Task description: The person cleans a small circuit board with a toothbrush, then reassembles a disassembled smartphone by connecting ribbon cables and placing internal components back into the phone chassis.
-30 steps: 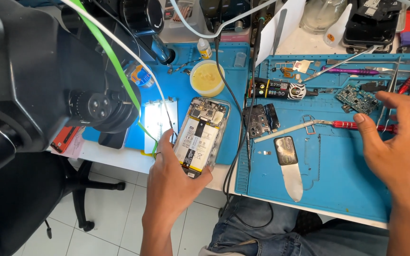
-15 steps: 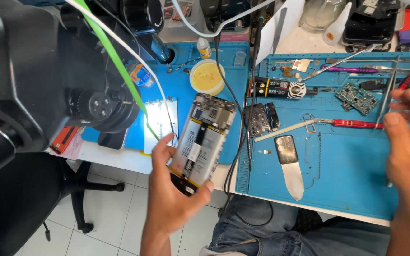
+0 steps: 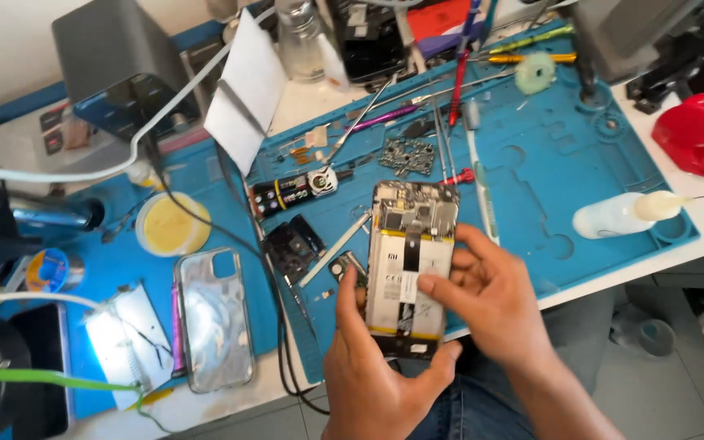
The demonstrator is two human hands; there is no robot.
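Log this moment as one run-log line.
left hand: holds opened phone from below | right hand: fingers on phone's middle | place: above blue mat | nearby: clear case, circuit board

Bare left hand (image 3: pixel 368 383), bare right hand (image 3: pixel 486 301), blue jeans (image 3: pixel 466 403).

phone (image 3: pixel 411 265): bare metal frame, glossy pale battery
mat (image 3: pixel 547 175): matt blue rubber
case (image 3: pixel 214 318): clear glossy plastic
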